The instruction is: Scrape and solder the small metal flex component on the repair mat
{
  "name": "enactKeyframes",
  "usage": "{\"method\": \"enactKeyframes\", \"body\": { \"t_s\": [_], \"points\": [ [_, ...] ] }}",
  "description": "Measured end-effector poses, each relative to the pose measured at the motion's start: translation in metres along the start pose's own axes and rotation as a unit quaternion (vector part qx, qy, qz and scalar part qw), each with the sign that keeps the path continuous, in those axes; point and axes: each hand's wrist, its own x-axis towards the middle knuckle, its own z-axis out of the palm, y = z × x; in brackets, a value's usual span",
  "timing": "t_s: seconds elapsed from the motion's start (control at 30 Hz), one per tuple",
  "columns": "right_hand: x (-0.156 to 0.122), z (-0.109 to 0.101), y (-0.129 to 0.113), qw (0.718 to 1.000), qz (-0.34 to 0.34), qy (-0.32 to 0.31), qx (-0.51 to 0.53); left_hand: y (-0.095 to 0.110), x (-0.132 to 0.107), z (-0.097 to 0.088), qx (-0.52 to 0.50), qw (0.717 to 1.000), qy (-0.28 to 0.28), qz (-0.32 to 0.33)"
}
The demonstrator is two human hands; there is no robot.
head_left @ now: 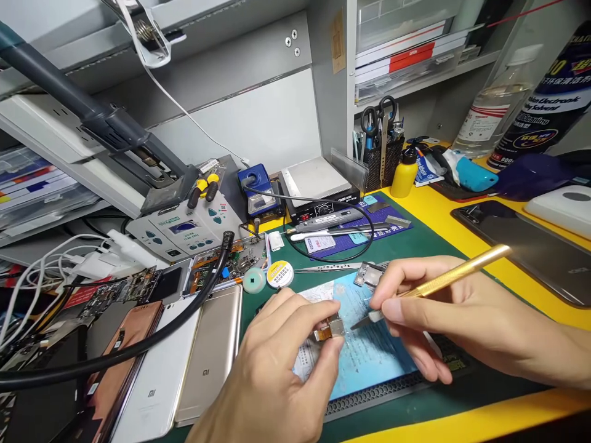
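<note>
Path lay over green mat [429, 255] at 1 o'clock, past right hand [443, 307] | black hose [184, 324] and phones [210, 357] blocked 9 o'clock | tweezers [327, 267] lay at 12 o'clock

Here's the view, straight from the person's head, pitched forward and down across the bench! Right up close, the left hand [272, 375] and right hand [443, 314] fill the near edge of the frame. Beyond them the green mat [429, 258] stretches away, phones [157, 369] line the near left, and shelves [406, 61] close off the far side.
</note>
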Motion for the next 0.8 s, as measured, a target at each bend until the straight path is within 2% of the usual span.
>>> {"method": "enactKeyframes", "body": {
  "t_s": [0.37,0.8],
  "points": [
    [0.0003,0.0033,0.0024,0.999,-0.004,0.032,-0.036,0.0057,0.0,-0.0018,-0.019,0.998,-0.031,-0.046],
    [0.0007,0.0051,0.0007,0.998,0.005,0.033,-0.059,0.0068,0.0029,-0.0004,-0.008,0.997,-0.021,-0.068]
  ]
}}
